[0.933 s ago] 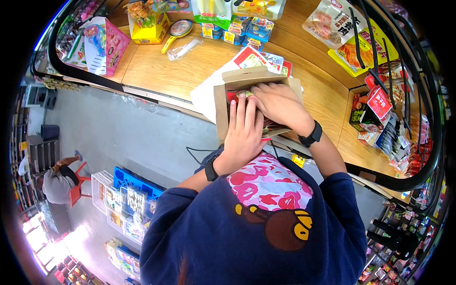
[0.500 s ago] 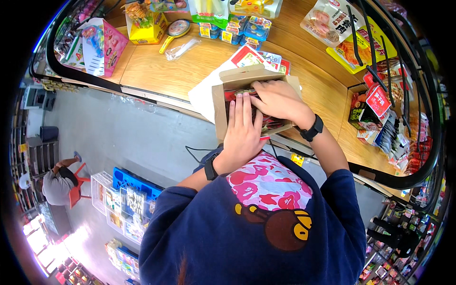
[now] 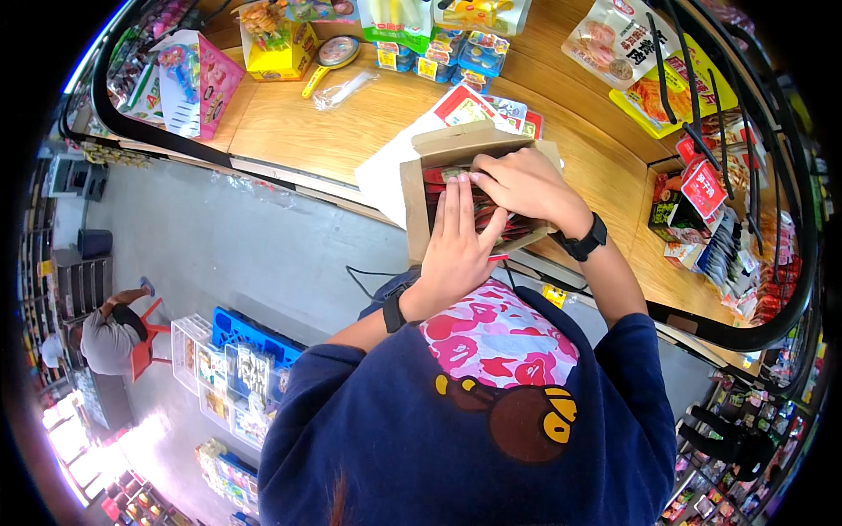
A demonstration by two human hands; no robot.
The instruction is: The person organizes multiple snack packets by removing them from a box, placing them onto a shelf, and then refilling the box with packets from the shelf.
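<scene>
An open cardboard box [image 3: 416, 215] stands tilted at the shelf's front edge, close against my body. Thin red packets [image 3: 434, 181] fill it in a row, partly covered by my hands. My left hand [image 3: 456, 241] reaches over the near side, fingers stretched out and resting on the packets. From the right, my right hand [image 3: 531, 184] dips into the box. Its fingers are bent with thumb and forefinger close together at a packet's top edge, near the left fingertips; the other fingers are partly hidden.
Behind the box lie white and red printed cards [image 3: 465, 107] on the wooden shelf [image 3: 298, 123]. A yellow-handled round brush [image 3: 333, 54], blue tubs [image 3: 482, 54] and a pink box [image 3: 215, 88] stand farther back. Black hooks with snack bags [image 3: 671, 92] hang right. A person [image 3: 110, 337] sits at left.
My right hand's fingers have drawn up from deeper in the box to the packet tops beside my left fingertips. The left hand has shifted slightly. The whole view has moved a little.
</scene>
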